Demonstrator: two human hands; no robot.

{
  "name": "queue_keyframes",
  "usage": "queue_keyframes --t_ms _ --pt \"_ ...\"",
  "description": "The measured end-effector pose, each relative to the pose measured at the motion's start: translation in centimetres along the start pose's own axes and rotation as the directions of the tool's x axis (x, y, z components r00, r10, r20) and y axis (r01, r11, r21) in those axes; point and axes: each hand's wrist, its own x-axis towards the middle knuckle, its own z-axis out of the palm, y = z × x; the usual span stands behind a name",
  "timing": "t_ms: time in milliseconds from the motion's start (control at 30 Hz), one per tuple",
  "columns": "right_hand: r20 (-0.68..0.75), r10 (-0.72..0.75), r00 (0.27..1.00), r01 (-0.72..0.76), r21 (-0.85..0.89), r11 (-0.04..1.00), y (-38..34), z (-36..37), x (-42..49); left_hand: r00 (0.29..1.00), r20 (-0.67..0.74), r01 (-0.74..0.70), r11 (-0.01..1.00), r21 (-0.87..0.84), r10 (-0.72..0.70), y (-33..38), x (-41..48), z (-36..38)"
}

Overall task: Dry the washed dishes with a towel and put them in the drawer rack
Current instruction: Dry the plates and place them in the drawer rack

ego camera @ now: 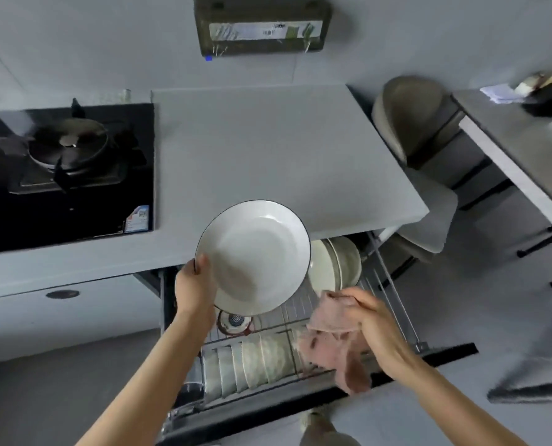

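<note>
My left hand point(195, 289) grips the lower left rim of a white plate with a dark edge point(255, 255), thumb on its face, and holds it tilted over the pulled-out drawer rack point(393, 294). To the right of the plate, my right hand point(376, 323) holds a bunched pink towel point(336, 342) that hangs above the rack, apart from the plate. In the rack, several white bowls stand on edge in a front row point(252, 365) and several plates stand at the back point(336, 262).
A grey countertop point(268, 149) lies above the drawer, with a black gas hob point(65, 169) to its left. A small patterned dish point(234, 321) sits in the rack under the plate. Grey chairs point(419, 123) and a table point(522, 162) stand at the right.
</note>
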Motion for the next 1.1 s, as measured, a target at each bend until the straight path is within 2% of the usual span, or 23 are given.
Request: queue_keyframes --t_ms 67,133,167,233,367,500,567,667,700,733,767,800,833,900,933,1000,1033,1100 --pt "0.049 0.089 0.995 -0.097 0.193 0.976 0.3 -2.2 2.5 0.998 0.040 0.044 0.999 0.007 -0.045 -0.9 -2.2 3.4" --pt "0.176 0.131 0.976 -0.193 0.402 0.895 0.3 -4.2 4.0 0.990 0.075 0.124 0.992 -0.007 -0.123 -2.2 -4.0 6.2" --pt "0.238 0.140 0.961 -0.237 0.446 0.863 0.5 -5.5 4.7 0.983 0.085 0.163 0.986 -0.016 -0.161 -3.0 -4.6 7.5" --pt "0.312 0.116 0.943 -0.250 0.434 0.865 1.3 -7.9 6.0 0.970 0.075 0.235 0.971 -0.045 -0.231 -4.6 -5.6 9.7" --pt "0.411 0.108 0.905 -0.218 0.230 0.948 3.8 -11.1 7.9 0.933 0.158 0.340 0.936 -0.087 -0.324 -6.3 -7.5 14.1" --pt "0.312 0.163 0.936 -0.226 0.177 0.958 5.5 -13.6 8.6 0.871 0.243 0.419 0.904 0.085 -0.427 -8.1 -8.4 18.2" --pt "0.238 0.231 0.943 -0.266 0.127 0.956 6.6 -15.1 8.9 0.838 0.325 0.388 0.897 0.212 -0.439 -9.0 -8.5 20.1" --pt "0.096 0.331 0.939 -0.339 0.085 0.937 8.3 -17.4 9.6 0.772 0.452 0.266 0.872 0.411 -0.448 -9.3 -8.5 22.9" --pt "0.061 0.337 0.940 -0.340 0.066 0.938 8.7 -18.2 10.0 0.783 0.469 0.171 0.867 0.468 -0.408 -9.3 -8.5 23.8" --pt "0.042 0.327 0.944 -0.329 0.038 0.944 8.9 -18.9 10.5 0.824 0.468 0.016 0.840 0.542 -0.317 -9.4 -8.3 24.7" --pt "0.027 0.310 0.950 -0.310 -0.002 0.951 9.0 -19.5 11.1 0.868 0.465 -0.183 0.760 0.623 -0.173 -9.7 -7.9 25.7" --pt "0.021 0.291 0.957 -0.290 -0.041 0.956 9.1 -19.9 11.8 0.876 0.482 -0.364 0.637 0.680 -0.013 -9.9 -7.4 26.6" --pt "0.020 0.272 0.962 -0.270 -0.079 0.960 9.3 -20.3 12.5 0.841 0.525 -0.511 0.516 0.688 0.132 -10.1 -7.0 27.6" --pt "0.020 0.253 0.967 -0.248 -0.137 0.959 10.0 -20.8 14.5 0.694 0.650 -0.720 0.301 0.625 0.310 -10.2 -5.8 29.9" --pt "0.021 0.251 0.968 -0.244 -0.173 0.954 10.5 -20.9 15.6 0.609 0.724 -0.791 0.177 0.585 0.326 -10.1 -5.2 31.1" --pt "0.018 0.252 0.968 -0.239 -0.249 0.938 11.8 -21.1 18.2 0.467 0.846 -0.859 -0.097 0.503 0.258 -10.0 -3.8 33.4" --pt "0.018 0.254 0.967 -0.240 -0.276 0.931 12.5 -21.1 19.4 0.429 0.879 -0.857 -0.214 0.469 0.209 -10.1 -3.1 34.5" --pt "0.023 0.257 0.966 -0.237 -0.311 0.920 13.7 -20.8 21.4 0.411 0.905 -0.822 -0.384 0.421 0.112 -10.5 -1.8 36.2"
